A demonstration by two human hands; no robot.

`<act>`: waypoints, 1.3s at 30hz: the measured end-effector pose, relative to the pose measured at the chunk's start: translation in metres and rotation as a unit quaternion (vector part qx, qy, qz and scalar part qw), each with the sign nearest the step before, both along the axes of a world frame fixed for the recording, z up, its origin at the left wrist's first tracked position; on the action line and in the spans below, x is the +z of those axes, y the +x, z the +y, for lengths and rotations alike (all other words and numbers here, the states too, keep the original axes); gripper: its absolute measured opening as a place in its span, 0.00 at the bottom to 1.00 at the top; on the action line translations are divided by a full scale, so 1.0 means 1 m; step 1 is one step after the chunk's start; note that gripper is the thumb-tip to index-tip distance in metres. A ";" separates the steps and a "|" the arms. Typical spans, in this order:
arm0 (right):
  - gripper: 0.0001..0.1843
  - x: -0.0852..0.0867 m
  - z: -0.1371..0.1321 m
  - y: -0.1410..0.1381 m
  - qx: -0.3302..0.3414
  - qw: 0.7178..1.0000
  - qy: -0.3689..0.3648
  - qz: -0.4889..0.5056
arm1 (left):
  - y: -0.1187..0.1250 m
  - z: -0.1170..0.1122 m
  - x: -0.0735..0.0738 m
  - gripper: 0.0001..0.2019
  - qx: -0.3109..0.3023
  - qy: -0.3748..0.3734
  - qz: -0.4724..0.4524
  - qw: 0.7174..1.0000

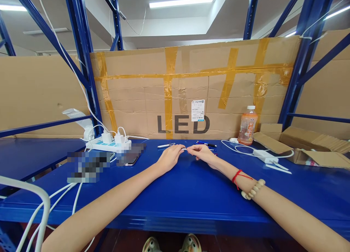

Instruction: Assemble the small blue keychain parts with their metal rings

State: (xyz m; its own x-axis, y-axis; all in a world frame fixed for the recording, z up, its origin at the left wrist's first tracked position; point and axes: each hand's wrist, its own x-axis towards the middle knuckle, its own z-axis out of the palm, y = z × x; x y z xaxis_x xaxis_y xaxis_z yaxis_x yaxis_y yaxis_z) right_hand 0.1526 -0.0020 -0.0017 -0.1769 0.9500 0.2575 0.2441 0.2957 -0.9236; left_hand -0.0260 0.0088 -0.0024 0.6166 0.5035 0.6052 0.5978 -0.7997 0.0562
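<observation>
My left hand [170, 156] and my right hand [202, 153] meet near the back of the blue shelf. Their fingertips pinch the two ends of a small, slim silvery piece [184, 148]; most of it is covered, so its kind is unclear. Just behind my left hand lies a silver pen [165, 145] with loose-looking metal bits by its right end. Several blue and black pens [207, 144] lie in a small group behind my right hand, partly hidden by it.
A white power strip [109, 145] with chargers and two blurred devices, one a phone [131, 161], sit at left. An orange drink bottle [247, 125], a white adapter with cable [265, 156] and opened cardboard boxes [314, 142] stand at right. Cardboard [131, 99] walls the back.
</observation>
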 end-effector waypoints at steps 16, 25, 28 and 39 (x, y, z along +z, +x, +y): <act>0.21 -0.005 0.003 0.003 -0.005 0.999 0.024 -0.049 | -0.003 0.000 -0.001 0.12 -0.060 0.043 0.007 0.997; 0.21 0.004 0.003 -0.008 -0.070 0.988 0.131 -0.047 | 0.001 0.004 -0.005 0.13 -0.032 -0.044 -0.077 0.995; 0.19 0.005 0.006 -0.006 -0.075 0.974 0.206 -0.061 | 0.001 0.005 -0.005 0.13 -0.032 -0.055 -0.090 0.994; 0.12 0.012 0.003 0.007 -0.057 0.923 0.329 -0.190 | 0.000 0.000 0.000 0.12 -0.085 -0.121 -0.058 0.987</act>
